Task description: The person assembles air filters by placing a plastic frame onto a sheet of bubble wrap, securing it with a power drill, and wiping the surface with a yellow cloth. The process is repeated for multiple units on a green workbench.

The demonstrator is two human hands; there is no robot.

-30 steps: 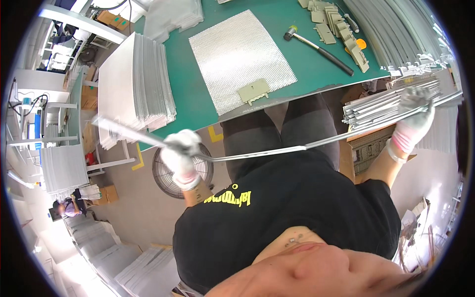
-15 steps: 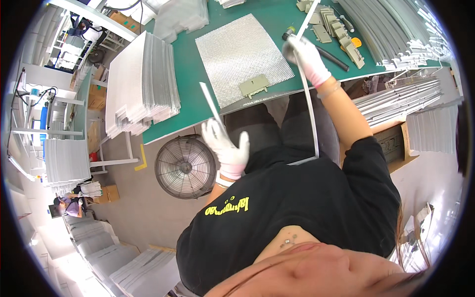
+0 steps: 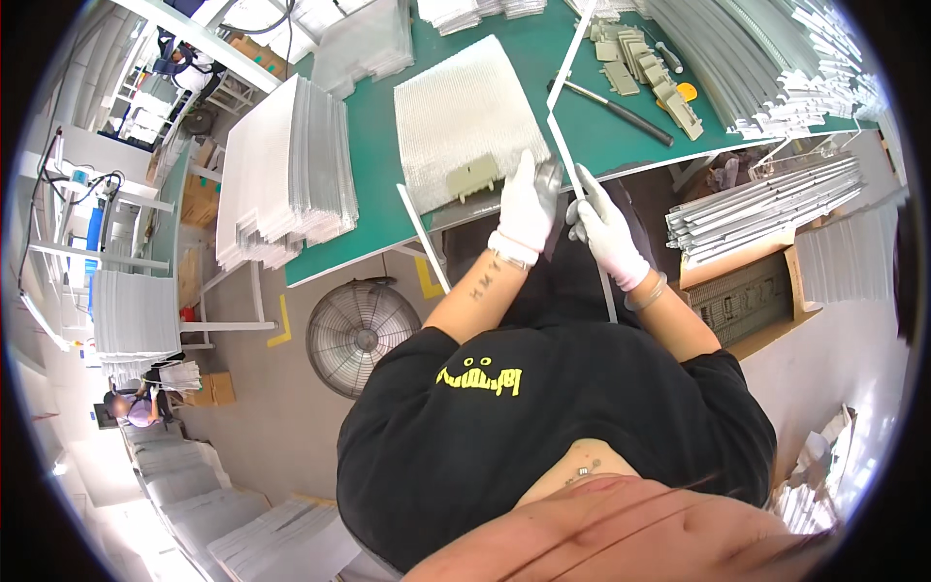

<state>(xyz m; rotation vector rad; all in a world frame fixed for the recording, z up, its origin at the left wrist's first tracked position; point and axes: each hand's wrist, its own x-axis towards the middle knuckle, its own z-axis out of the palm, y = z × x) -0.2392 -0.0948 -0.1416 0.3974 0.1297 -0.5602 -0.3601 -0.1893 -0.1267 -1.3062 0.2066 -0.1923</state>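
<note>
Green bench (image 3: 388,184) with mesh panel (image 3: 465,116), stacked sheets (image 3: 281,175), hammer (image 3: 616,105).

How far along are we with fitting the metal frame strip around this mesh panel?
Done: one mesh panel lies flat on the green table, a tan block at its near edge. In hand: left hand and right hand grip the bent frame strip at the panel's right edge. Left: the strip isn't yet around the panel; a stack of panels waits.
</note>
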